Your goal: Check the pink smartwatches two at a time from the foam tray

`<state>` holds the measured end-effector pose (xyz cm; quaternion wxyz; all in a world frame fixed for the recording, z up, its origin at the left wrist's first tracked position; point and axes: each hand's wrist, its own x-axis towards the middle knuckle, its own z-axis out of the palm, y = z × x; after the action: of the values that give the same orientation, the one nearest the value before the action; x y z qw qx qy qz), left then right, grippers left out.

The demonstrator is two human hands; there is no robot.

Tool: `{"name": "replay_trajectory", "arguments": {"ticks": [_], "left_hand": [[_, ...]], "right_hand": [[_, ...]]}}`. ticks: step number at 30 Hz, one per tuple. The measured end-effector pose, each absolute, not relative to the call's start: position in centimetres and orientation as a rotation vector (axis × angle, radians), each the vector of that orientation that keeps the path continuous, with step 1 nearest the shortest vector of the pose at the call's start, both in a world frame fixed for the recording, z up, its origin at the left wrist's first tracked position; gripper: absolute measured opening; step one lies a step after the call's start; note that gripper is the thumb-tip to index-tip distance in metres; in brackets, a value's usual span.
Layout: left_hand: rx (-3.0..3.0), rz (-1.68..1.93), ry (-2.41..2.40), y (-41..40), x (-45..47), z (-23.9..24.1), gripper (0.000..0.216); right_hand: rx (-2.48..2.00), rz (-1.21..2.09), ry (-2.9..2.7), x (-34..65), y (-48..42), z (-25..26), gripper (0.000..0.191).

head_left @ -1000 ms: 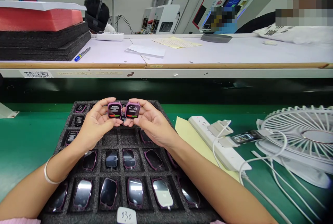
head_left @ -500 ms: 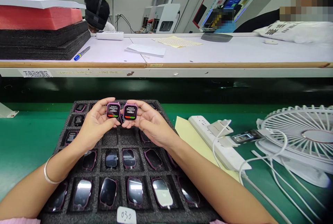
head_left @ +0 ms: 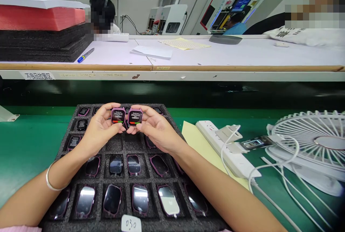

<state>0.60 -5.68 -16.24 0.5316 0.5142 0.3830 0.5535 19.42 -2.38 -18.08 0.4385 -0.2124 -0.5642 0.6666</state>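
Note:
My left hand (head_left: 104,127) is closed on a purple-framed smartwatch (head_left: 118,116), held by its edges with the screen lit. Beside it, my right hand (head_left: 155,127) grips a second purple-framed smartwatch (head_left: 135,116), also lit, its thumb at the screen's lower edge. Both screens show small white text above a red and green bar. The two watches are side by side above a black foam tray (head_left: 126,180). Several more watches lie in the tray's compartments; the near ones, such as this watch (head_left: 112,199), have dark screens. My hands hide part of the far rows.
A label marked 030 (head_left: 130,223) sits at the tray's near edge. To the right are a white power strip (head_left: 223,149) with cables, yellow paper (head_left: 188,131) and a white fan (head_left: 318,145). Beyond, a raised shelf (head_left: 188,54) holds foam blocks (head_left: 43,18) and a pen (head_left: 85,55).
My right thumb has moved up to the lower edge of the right watch's screen. Both watches stay held side by side. The co-worker's head at the back has turned.

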Motion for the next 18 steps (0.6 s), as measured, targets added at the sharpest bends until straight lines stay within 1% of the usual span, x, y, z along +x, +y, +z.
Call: {"name": "replay_trajectory", "arguments": {"ticks": [6, 18], "left_hand": [[1.227, 1.316, 0.899, -5.77, 0.78, -16.12, 0.051], [1.252, 1.332, 0.906, -5.81, 0.8, -16.04, 0.047]], "right_hand": [[-0.517, 1.659, -1.403, 19.48, -2.39, -18.0, 0.043], [-0.52, 1.64, -1.428, 19.46, -2.4, -18.07, 0.044]]}}
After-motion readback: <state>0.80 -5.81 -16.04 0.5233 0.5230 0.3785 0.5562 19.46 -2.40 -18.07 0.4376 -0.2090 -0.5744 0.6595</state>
